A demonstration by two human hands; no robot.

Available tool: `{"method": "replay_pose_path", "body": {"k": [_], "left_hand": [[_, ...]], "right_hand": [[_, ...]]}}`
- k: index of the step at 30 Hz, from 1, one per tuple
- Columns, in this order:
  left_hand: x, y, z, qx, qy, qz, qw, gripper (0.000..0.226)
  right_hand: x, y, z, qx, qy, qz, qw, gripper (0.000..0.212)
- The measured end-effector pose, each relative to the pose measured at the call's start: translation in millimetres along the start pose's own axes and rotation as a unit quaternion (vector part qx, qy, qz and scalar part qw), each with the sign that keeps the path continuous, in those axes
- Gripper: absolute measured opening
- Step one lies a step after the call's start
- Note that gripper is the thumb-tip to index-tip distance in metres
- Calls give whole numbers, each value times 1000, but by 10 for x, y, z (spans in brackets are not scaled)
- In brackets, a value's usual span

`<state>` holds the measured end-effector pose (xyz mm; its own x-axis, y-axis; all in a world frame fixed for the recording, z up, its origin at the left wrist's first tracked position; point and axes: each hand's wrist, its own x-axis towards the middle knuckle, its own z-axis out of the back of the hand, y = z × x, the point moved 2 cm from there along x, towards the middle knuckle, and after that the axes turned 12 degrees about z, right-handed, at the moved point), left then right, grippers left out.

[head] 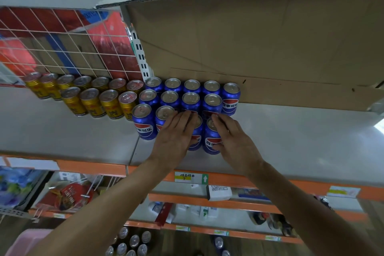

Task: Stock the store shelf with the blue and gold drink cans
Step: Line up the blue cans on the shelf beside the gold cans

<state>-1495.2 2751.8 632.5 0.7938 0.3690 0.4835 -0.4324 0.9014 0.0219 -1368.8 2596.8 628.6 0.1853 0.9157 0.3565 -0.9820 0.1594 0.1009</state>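
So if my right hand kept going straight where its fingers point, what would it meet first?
Probably the blue can in the second row, just beyond your right hand; depth is unclear.

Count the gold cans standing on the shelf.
11. Seven gold cans form the back row by the wire grid; four stand in front, left of the blue cans. Others may hide behind them.

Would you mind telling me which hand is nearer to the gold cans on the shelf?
Left. The left hand rests on blue cans just right of the gold cans; the right hand grips a front blue can farther right.
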Motion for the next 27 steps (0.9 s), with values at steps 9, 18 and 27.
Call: {"method": "replay_pose_path", "body": {"k": [9,18,27], "left_hand": [[79,52,-2,-18,-7,24,1000,69],[105,124,-85,-37,28,35,998,69],[131,151,-134,-41,52,37,997,77]], "right_hand": [[176,5,-119,-29,-23,-9,999,95],[207,39,-152,-40,-42,-42,997,82],[223,131,-137,-69,-25,-74,995,90]]}}
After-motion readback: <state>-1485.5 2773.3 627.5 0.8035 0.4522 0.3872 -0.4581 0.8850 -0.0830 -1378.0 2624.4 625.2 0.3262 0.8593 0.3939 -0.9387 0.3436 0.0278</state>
